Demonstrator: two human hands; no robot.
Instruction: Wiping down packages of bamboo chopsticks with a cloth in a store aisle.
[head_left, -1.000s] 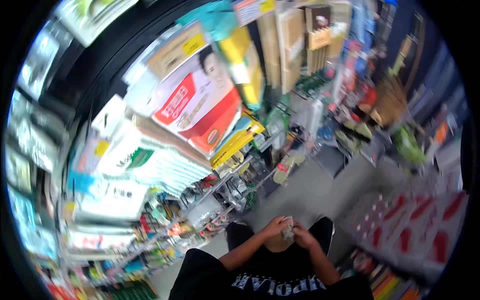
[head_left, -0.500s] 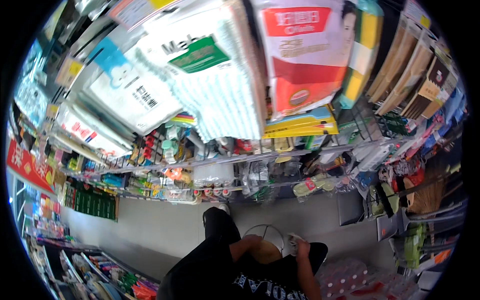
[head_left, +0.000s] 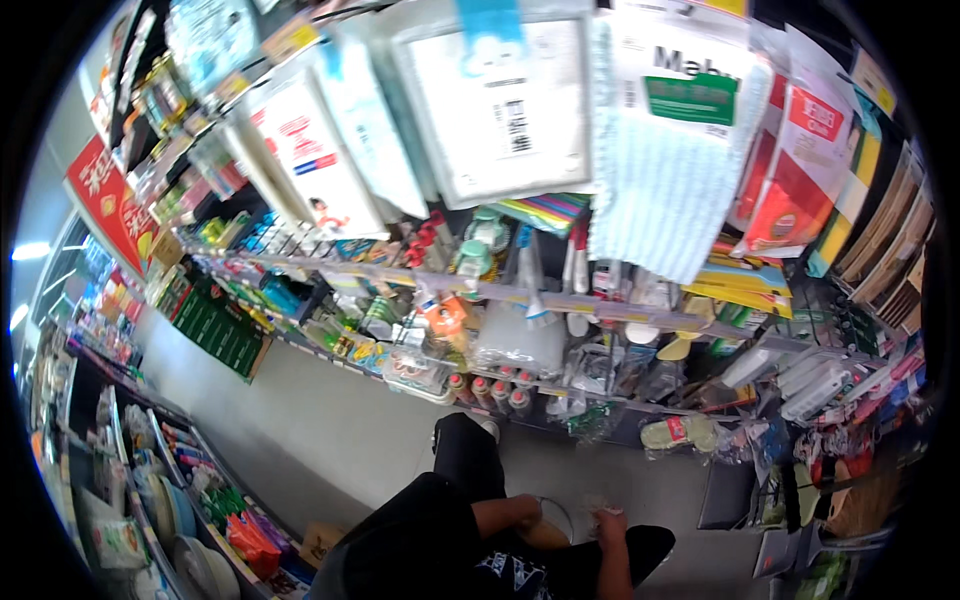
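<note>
My left hand [head_left: 528, 520] and my right hand [head_left: 608, 522] are close together low in front of my dark shirt, over my dark trousers [head_left: 466, 455]. My right hand's fingers curl around a small pale item [head_left: 592, 505], too blurred to name. A thin pale loop [head_left: 560, 508] runs from it toward my left hand, which touches or nearly touches it. Whether the left hand grips anything cannot be made out.
A shop shelf [head_left: 560, 300] ahead carries spray bottles, brushes and packets. Large packaged cloths [head_left: 660, 150] hang overhead. Green crates [head_left: 222, 325] stand on the grey floor [head_left: 330, 430] at left. A second rack [head_left: 170, 500] with bowls and packets lines the lower left.
The view has swung left along the shelves. My hands stay low at my front and have drawn slightly apart, with the pale item still at the right hand.
</note>
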